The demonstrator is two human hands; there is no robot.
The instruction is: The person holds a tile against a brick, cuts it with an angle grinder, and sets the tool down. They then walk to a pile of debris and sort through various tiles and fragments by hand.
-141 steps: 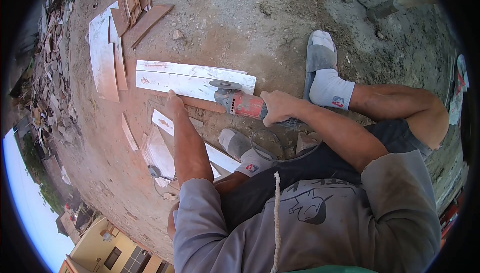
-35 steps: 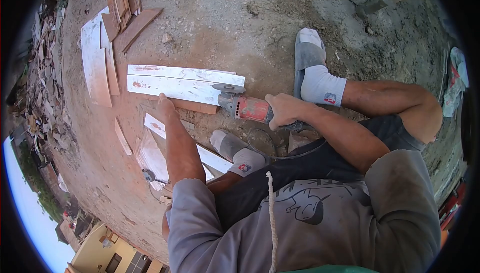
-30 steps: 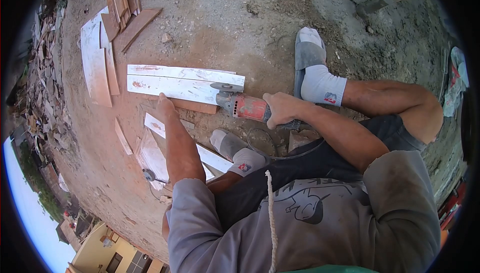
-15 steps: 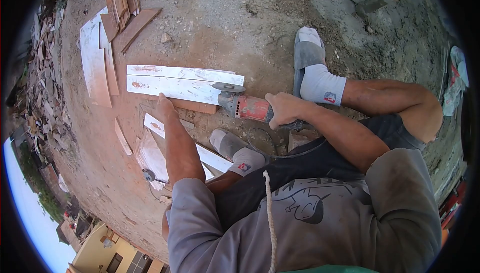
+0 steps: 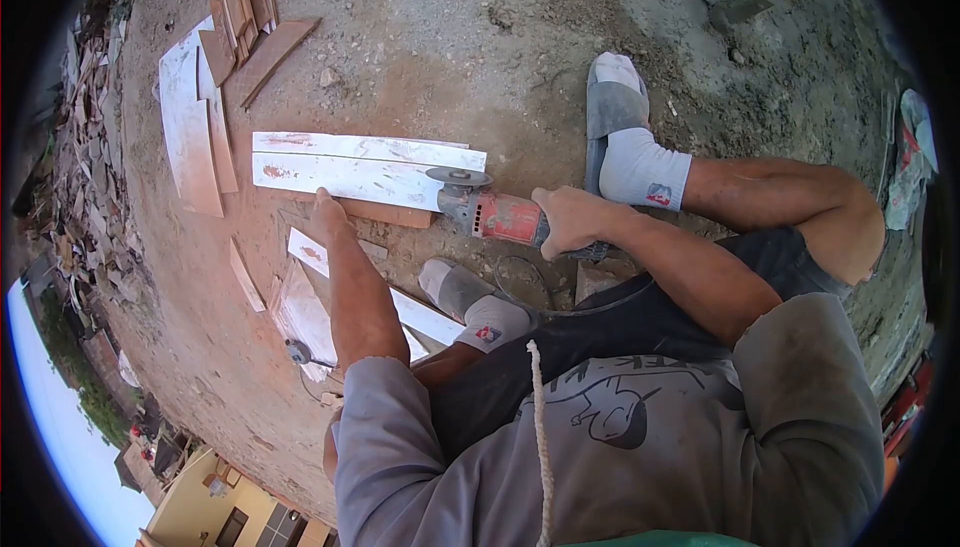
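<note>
My right hand (image 5: 580, 221) is wrapped round the rear body of a red and grey angle grinder (image 5: 508, 218). Its flat disc (image 5: 459, 177) lies over the right end of a long white tile (image 5: 345, 176), close to the line between it and a narrower strip (image 5: 370, 145) alongside. At the tile's near edge, my left hand (image 5: 329, 211) grips it, fingertips right at the rim. Beneath the tile, a reddish-brown piece (image 5: 390, 214) shows along the near side. The grinder's cord (image 5: 545, 313) curls below my right hand.
Brown tile offcuts (image 5: 240, 12) and white tile pieces (image 5: 185, 102) lie at the upper left. More white strips (image 5: 428, 317) and a small disc-shaped tool part (image 5: 297, 351) are by my left arm. My sandalled feet (image 5: 617, 107) flank the work. Rubble (image 5: 95, 167) lines the far left.
The grinder and my right hand have shifted very slightly to the right along the tile. My left hand keeps its place at the near edge.
</note>
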